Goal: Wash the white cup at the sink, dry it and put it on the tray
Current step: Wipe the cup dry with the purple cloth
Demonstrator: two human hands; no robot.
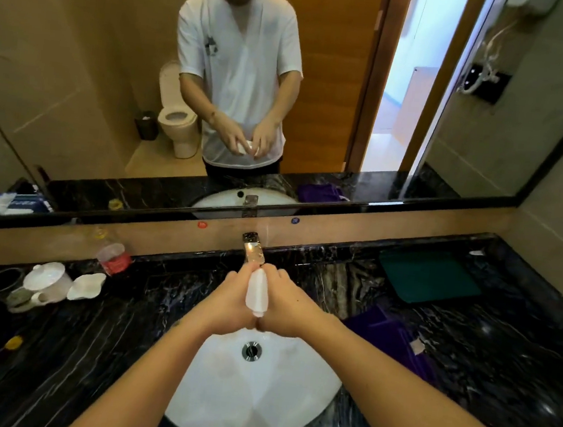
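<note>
White cup (256, 291) held between left hand (230, 303) and right hand (286, 308) — both gripping it — above the sink (308, 388), below the tap (253, 246)

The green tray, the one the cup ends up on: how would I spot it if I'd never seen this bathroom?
Start at the white sink set in the black marble counter and look right, toward the back wall. The green tray lies flat there, past the purple cloth. It is the only flat dark-green rectangle; the cloth nearer the sink is purple and rumpled.
</note>
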